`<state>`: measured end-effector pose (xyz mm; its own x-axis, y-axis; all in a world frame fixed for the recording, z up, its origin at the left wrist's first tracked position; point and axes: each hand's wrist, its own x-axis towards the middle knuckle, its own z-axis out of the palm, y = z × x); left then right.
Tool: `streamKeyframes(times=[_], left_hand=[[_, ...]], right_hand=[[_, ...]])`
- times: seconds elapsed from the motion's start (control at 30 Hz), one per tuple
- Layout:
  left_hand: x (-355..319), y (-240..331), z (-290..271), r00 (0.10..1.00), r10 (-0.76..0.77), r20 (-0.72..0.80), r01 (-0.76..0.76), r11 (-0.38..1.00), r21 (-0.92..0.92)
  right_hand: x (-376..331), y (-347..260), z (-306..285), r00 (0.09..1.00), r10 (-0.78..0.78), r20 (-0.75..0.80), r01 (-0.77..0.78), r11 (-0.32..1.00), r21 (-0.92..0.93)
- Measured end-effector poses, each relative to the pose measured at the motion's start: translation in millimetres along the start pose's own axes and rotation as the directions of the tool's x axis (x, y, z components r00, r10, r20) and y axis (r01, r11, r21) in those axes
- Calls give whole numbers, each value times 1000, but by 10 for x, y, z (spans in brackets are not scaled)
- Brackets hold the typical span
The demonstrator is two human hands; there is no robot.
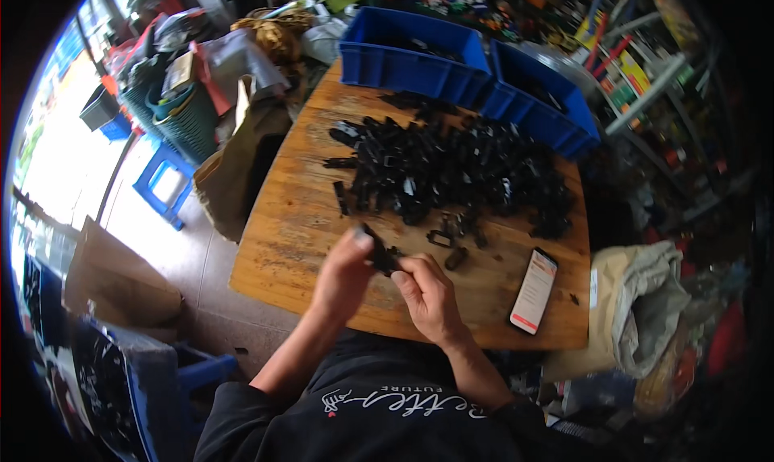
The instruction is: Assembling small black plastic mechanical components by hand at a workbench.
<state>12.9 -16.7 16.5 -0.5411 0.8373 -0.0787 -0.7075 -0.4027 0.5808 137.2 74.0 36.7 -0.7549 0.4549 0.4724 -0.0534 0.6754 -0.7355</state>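
Near the table's front edge, both my hands meet on a small black plastic part (pixel 381 255). My left hand (pixel 345 270) is closed on its upper left end, slightly smeared by motion. My right hand (pixel 429 293) pinches the lower right end between thumb and fingers. The part's exact kind cannot be made out. Just beyond my hands spreads a heap of similar black plastic parts (pixel 451 168). A small black frame-shaped piece (pixel 440 238) and a short dark block (pixel 456 258) lie apart from the heap, close to my right hand.
Two blue bins (pixel 415 65) (pixel 542 115) with black parts inside stand along the far side of the wooden table (pixel 282 244). A lit phone (pixel 534 291) lies at the right. Beside the table are an open sack (pixel 645 309), a blue stool (pixel 164 184) and cardboard (pixel 121 276).
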Motion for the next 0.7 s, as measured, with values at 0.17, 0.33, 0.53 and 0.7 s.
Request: streamKeyframes(times=[0.17, 0.33, 0.53, 0.7], left_hand=[[486, 539, -389, 968, 221, -116, -225, 974, -23], [934, 765, -594, 867, 384, 319, -382, 101, 918], [960, 689, -866, 837, 60, 544, -502, -309, 808], [696, 723, -789, 837, 111, 536, -429, -477, 767]], right_hand=[[-7, 457, -591, 985, 136, -108, -168, 910, -379], [-15, 788, -789, 974, 139, -178, -218, 785, -581], [-66, 1105, -802, 965, 243, -100, -255, 772, -583], [-94, 708, -916, 813, 572, -112, -583, 798, -155]])
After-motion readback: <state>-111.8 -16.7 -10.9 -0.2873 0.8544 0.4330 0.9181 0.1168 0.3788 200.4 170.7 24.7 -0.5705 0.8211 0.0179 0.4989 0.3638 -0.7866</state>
